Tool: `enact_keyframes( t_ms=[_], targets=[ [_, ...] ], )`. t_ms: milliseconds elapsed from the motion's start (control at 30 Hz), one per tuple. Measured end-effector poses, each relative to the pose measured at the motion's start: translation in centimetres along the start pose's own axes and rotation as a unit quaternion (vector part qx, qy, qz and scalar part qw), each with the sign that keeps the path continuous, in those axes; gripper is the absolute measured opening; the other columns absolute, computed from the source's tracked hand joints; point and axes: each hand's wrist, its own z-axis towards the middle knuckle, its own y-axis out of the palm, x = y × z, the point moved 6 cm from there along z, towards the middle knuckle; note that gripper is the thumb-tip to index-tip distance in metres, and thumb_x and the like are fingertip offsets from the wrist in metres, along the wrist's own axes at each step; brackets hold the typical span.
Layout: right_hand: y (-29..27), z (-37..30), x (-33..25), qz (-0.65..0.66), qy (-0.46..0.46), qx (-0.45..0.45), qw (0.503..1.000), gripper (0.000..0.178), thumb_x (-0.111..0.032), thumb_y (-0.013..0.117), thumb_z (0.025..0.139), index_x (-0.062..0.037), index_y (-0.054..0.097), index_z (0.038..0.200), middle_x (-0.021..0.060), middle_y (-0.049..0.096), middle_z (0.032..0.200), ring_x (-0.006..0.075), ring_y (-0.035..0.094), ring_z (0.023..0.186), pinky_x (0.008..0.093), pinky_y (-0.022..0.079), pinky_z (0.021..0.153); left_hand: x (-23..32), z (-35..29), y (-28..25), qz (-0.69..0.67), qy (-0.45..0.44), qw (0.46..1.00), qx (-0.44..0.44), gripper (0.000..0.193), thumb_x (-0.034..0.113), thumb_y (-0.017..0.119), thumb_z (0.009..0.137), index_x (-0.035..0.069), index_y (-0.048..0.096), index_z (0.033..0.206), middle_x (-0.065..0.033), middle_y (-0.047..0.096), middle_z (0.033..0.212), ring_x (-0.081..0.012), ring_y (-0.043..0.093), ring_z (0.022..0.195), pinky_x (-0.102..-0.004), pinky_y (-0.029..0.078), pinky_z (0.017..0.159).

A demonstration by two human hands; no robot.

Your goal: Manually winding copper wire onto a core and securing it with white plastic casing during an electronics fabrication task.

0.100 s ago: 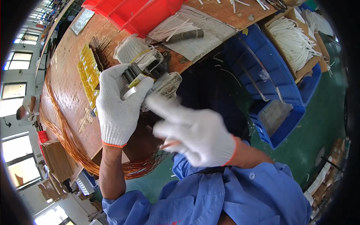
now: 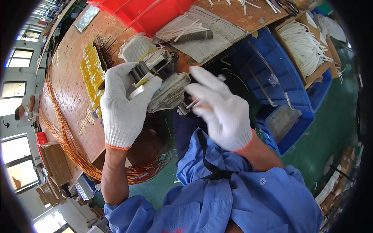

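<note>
My left hand (image 2: 125, 104), in a white knitted glove, is closed around black cylindrical pieces (image 2: 140, 73) with a yellow label and a white block (image 2: 136, 92) beside the thumb. These sit against a clamped device wrapped in dirty white cloth (image 2: 171, 92) at the table edge. On its near side, a metal crank handle (image 2: 188, 106) sticks out. My right hand (image 2: 227, 112), gloved with some fingertips bare, has its lower fingers curled at that handle; the upper fingers stretch out past it. Motion blurs the exact contact.
A yellow strip of parts (image 2: 91, 77) lies left of the device. Copper wires (image 2: 74, 141) run along the table's left edge. Behind are a red bin (image 2: 147, 15) and white tubes by a dark cylinder (image 2: 196, 35). Blue crates (image 2: 268, 73) and a box of white tubing (image 2: 301, 46) stand right.
My right hand has swung up and to the right, from over my lap to beside the device, uncovering the crank handle. My left hand keeps its hold and place.
</note>
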Motion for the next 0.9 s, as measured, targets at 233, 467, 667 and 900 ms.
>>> enact_keyframes(
  t_ms=[233,467,667,900],
  targets=[
    [5.1,-2.2,6.9,0.228,0.313,-0.071,0.919,0.028,-0.018,0.074,0.108,-0.0033,0.076,0.132,0.0142,0.078,0.132,0.0258,0.081,0.089,0.0338,0.063,0.073,2.5,-0.5,-1.7,0.100,0.097,0.989,0.056,0.064,0.015,0.091,0.093,0.003,0.059,0.146,-0.0108,0.079,0.106,-0.0161,0.076,0.094,-0.0339,0.062,0.085],
    [-0.1,-0.7,2.0,0.052,0.119,-0.139,0.982,0.026,-0.029,0.074,0.108,-0.0040,0.081,0.113,0.0164,0.079,0.098,0.0371,0.077,0.080,0.0419,0.059,0.068,2.8,-7.7,-2.1,0.058,0.004,0.990,-0.130,0.025,0.014,0.058,0.114,-0.003,0.071,0.125,0.0000,0.061,0.087,-0.0038,0.052,0.076,-0.0242,0.047,0.071],
    [2.3,-0.3,0.5,0.129,0.249,-0.351,0.893,0.039,-0.036,0.069,0.111,0.0011,0.077,0.103,0.0170,0.064,0.069,0.0239,0.066,0.061,0.0426,0.050,0.062,-2.0,-7.6,0.2,-0.436,-0.279,0.841,-0.155,0.052,0.043,0.044,0.123,-0.003,0.067,0.130,-0.0002,0.061,0.084,-0.0052,0.042,0.054,-0.0241,0.033,0.044],
    [2.0,1.3,-3.7,-0.026,-0.094,-0.340,0.936,0.028,-0.033,0.069,0.108,-0.0102,0.077,0.093,0.0161,0.072,0.075,0.0399,0.074,0.071,0.0542,0.055,0.060,4.9,-7.4,-0.9,-0.024,-0.010,0.966,-0.258,0.030,0.025,0.056,0.118,0.000,0.073,0.119,-0.0118,0.079,0.113,-0.0217,0.077,0.087,-0.0352,0.062,0.080]
  ],
)
